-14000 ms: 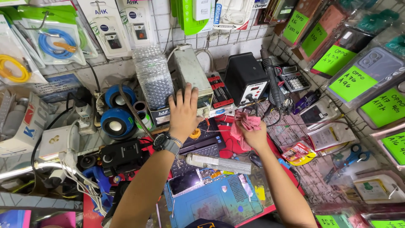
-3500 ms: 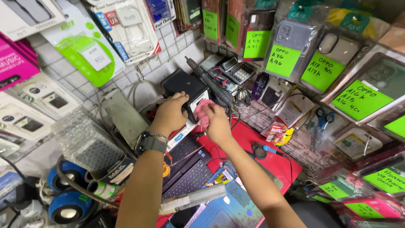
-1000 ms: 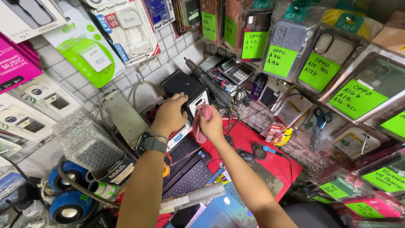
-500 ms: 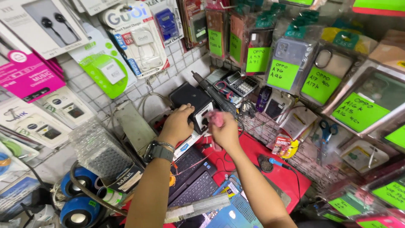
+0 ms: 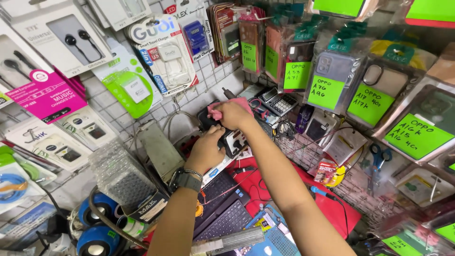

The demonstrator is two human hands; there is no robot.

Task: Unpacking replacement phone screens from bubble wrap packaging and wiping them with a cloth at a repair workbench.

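My left hand (image 5: 207, 149), with a watch on its wrist, grips the side of a black box-shaped device (image 5: 229, 138) with a white front panel. My right hand (image 5: 233, 114) presses a pink cloth (image 5: 219, 108) against the top of that device. Both forearms reach in from the bottom of the view, the right one crossing over a red mat (image 5: 327, 208).
Packaged chargers and earphones (image 5: 156, 52) hang on a tiled wall at left. Phone cases with green labels (image 5: 332, 85) hang at right. A calculator (image 5: 279, 102), scissors (image 5: 377, 159), keyboards (image 5: 222, 208), blue speakers (image 5: 97, 227) and a bubble-wrapped box (image 5: 121, 175) crowd the bench.
My right hand has carried the pink cloth from the device's front up onto its top. My view has tilted up toward the wall.
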